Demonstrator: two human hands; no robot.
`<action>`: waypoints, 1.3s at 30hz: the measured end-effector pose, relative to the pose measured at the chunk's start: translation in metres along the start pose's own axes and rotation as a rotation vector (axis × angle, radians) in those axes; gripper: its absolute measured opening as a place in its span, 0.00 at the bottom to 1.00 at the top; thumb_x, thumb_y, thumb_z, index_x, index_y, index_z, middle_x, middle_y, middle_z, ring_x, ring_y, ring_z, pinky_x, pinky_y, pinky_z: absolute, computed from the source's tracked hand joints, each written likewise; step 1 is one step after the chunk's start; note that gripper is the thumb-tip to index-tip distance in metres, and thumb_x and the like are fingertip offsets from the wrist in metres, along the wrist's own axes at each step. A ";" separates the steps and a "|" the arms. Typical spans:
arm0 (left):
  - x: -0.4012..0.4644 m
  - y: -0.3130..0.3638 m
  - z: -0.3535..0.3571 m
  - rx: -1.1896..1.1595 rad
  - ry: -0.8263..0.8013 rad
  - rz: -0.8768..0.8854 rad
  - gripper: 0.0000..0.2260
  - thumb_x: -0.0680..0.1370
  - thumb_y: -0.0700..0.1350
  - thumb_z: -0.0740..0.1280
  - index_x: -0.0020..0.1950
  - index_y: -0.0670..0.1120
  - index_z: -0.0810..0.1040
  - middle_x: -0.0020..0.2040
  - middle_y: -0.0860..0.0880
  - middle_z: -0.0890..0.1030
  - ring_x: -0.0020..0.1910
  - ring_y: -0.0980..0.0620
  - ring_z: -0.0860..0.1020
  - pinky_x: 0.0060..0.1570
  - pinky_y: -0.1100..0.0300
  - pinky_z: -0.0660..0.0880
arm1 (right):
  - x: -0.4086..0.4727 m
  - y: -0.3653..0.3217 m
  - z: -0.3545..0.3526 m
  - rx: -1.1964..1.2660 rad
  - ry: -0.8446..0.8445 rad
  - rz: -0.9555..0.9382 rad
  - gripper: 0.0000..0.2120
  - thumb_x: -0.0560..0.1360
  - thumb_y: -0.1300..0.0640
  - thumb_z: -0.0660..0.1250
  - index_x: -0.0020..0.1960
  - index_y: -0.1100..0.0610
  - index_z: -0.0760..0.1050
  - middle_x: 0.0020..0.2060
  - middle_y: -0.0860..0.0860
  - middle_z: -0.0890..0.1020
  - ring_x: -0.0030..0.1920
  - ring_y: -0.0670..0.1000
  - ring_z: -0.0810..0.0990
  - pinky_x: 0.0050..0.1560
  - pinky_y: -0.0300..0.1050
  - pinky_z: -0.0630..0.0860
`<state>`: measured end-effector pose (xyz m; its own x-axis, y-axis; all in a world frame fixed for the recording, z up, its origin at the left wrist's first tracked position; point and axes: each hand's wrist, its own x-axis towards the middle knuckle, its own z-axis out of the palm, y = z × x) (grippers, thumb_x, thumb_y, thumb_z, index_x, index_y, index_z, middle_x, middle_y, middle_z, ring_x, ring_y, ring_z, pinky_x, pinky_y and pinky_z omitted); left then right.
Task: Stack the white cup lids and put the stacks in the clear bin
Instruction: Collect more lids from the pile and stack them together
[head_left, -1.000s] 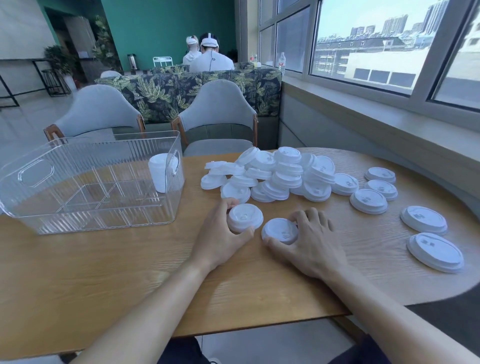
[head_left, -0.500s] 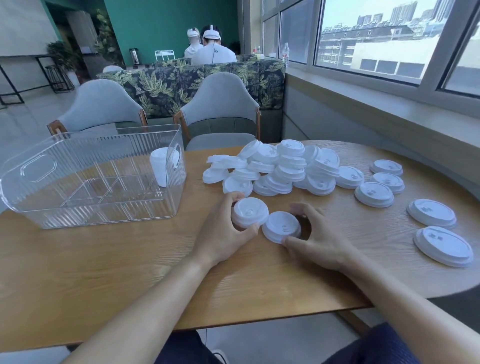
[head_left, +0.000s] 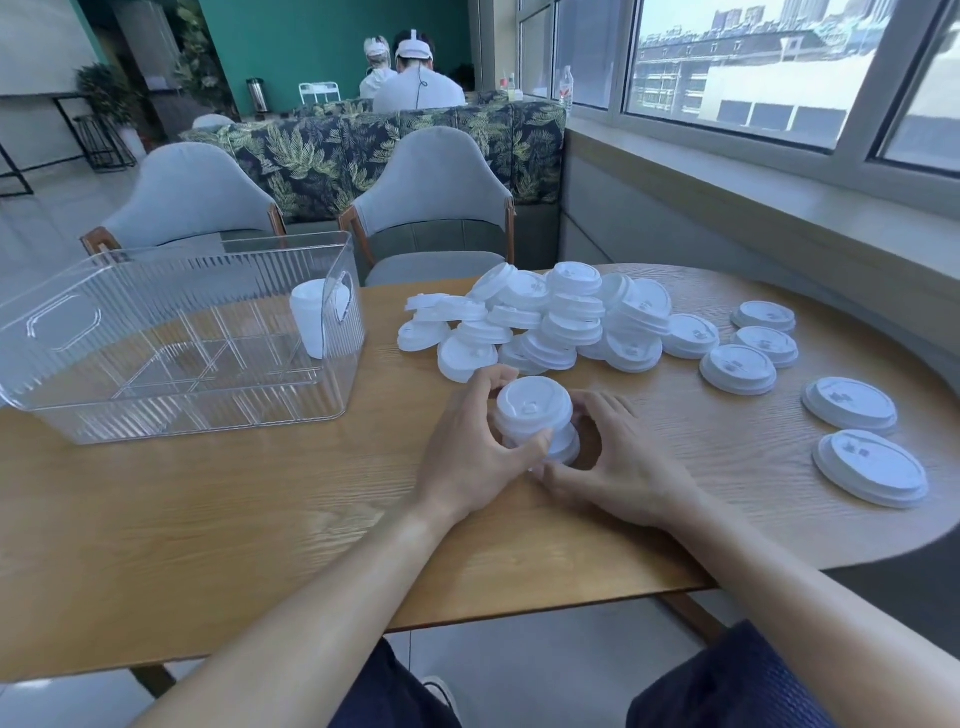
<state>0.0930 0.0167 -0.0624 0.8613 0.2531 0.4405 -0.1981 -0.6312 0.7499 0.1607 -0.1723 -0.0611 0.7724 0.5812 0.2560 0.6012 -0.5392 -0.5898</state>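
My left hand (head_left: 470, 447) grips a white cup lid (head_left: 533, 409) and holds it over a second lid (head_left: 565, 448) that lies on the wooden table (head_left: 260, 509). My right hand (head_left: 621, 462) curls around that lower lid, thumb and fingers at its rim. Behind my hands lies a loose heap of white lids (head_left: 550, 322). To the left stands the clear ribbed bin (head_left: 171, 332), and a short white stack of lids (head_left: 309, 322) leans in its right end.
Several single lids (head_left: 737, 369) lie spread over the right of the table, the two largest (head_left: 870, 467) near its right edge. Two grey chairs (head_left: 436, 208) stand behind the table. A window ledge runs along the right. Two people sit far back.
My left hand has lifted its lid and carried it right, over the lid at my right hand. The right hand's fingers have closed in around the lower lid.
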 end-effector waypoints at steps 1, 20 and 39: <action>0.000 0.000 0.001 0.002 -0.004 0.003 0.27 0.68 0.54 0.78 0.63 0.57 0.72 0.60 0.63 0.77 0.60 0.58 0.78 0.58 0.52 0.78 | 0.000 0.002 -0.001 0.053 0.002 0.013 0.39 0.64 0.32 0.69 0.71 0.45 0.68 0.61 0.38 0.73 0.65 0.43 0.70 0.67 0.47 0.70; -0.002 0.001 -0.001 0.181 -0.219 0.000 0.28 0.69 0.59 0.78 0.65 0.58 0.73 0.59 0.62 0.76 0.59 0.62 0.75 0.58 0.58 0.75 | 0.006 0.019 0.007 0.306 0.089 0.098 0.19 0.74 0.38 0.62 0.59 0.46 0.79 0.53 0.40 0.83 0.57 0.42 0.80 0.62 0.53 0.76; 0.011 -0.011 -0.021 0.157 -0.366 -0.053 0.31 0.73 0.58 0.77 0.75 0.55 0.74 0.68 0.65 0.75 0.68 0.69 0.69 0.62 0.80 0.61 | 0.002 0.007 0.001 0.120 0.058 0.017 0.26 0.69 0.33 0.68 0.62 0.43 0.76 0.54 0.35 0.78 0.59 0.39 0.75 0.62 0.46 0.74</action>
<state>0.0945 0.0416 -0.0552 0.9838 0.0282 0.1773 -0.0996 -0.7361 0.6695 0.1668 -0.1746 -0.0652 0.7949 0.5346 0.2868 0.5617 -0.4699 -0.6810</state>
